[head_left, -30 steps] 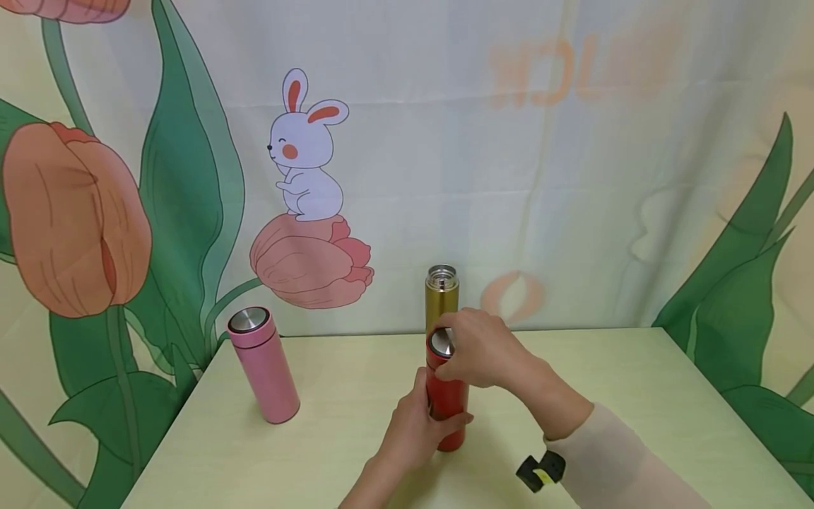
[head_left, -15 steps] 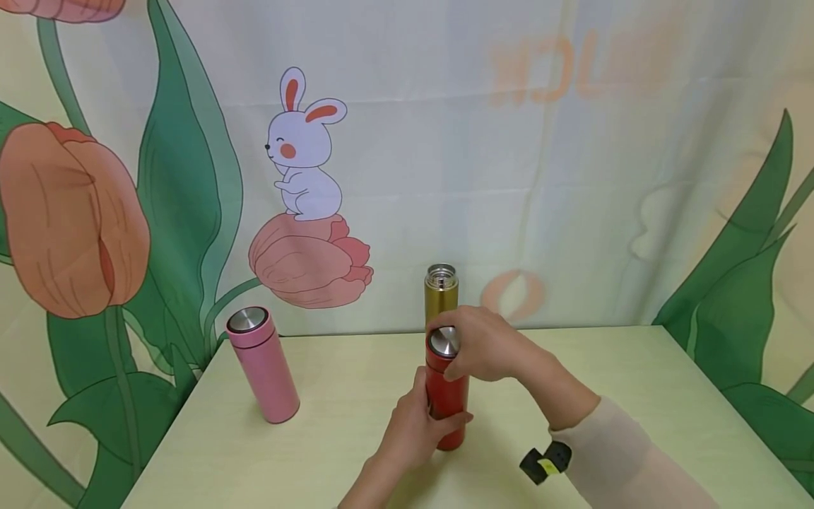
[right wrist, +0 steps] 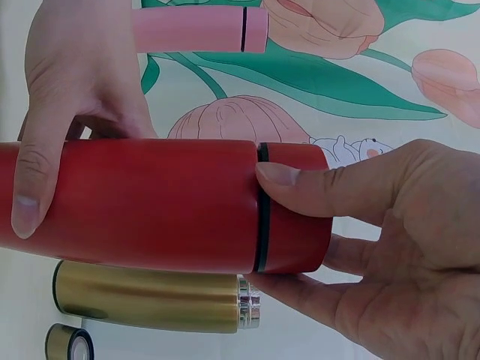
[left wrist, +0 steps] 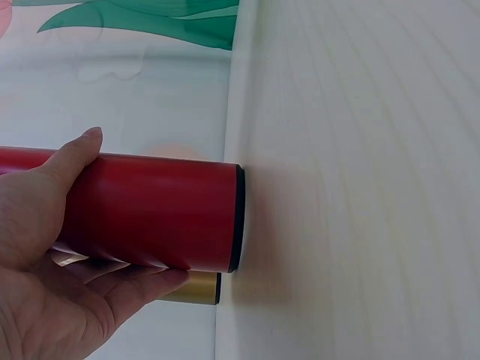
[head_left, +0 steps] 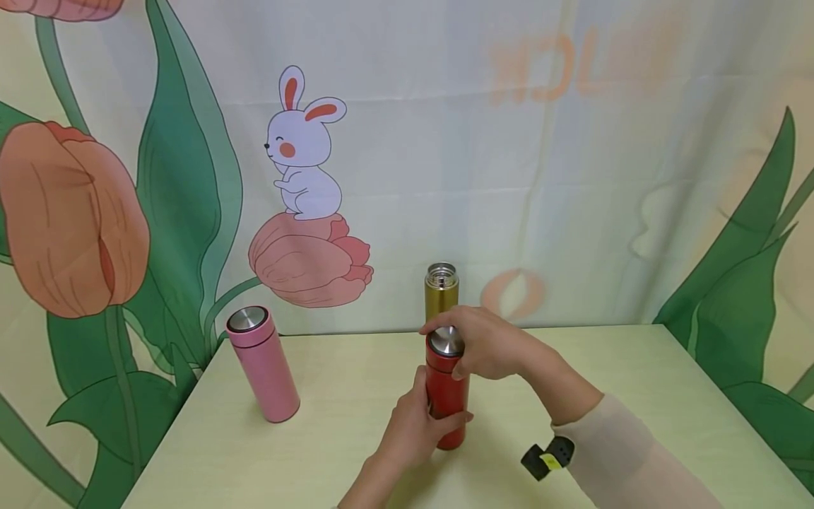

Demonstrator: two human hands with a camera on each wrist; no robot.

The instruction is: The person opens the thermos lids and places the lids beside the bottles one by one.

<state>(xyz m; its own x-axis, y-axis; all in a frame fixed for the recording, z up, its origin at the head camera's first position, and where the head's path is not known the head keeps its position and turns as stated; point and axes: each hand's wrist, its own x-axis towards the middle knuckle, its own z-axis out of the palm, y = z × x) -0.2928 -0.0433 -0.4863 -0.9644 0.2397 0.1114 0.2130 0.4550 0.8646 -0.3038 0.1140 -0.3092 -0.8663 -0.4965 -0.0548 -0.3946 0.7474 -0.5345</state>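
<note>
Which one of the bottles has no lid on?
The gold metal cylindrical bottle, standing behind the red cylindrical bottle. Its threaded silver neck shows bare, while the red one and the pink cylindrical bottle are both capped.

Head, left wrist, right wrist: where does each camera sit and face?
Head: on the head, facing forward and down at the table; left hand and right hand show.
Left wrist: on that wrist, facing the red flask; left hand shows.
Right wrist: on that wrist, facing the red lid; both hands show.
Both wrist views share the red flask and gold flask.
</note>
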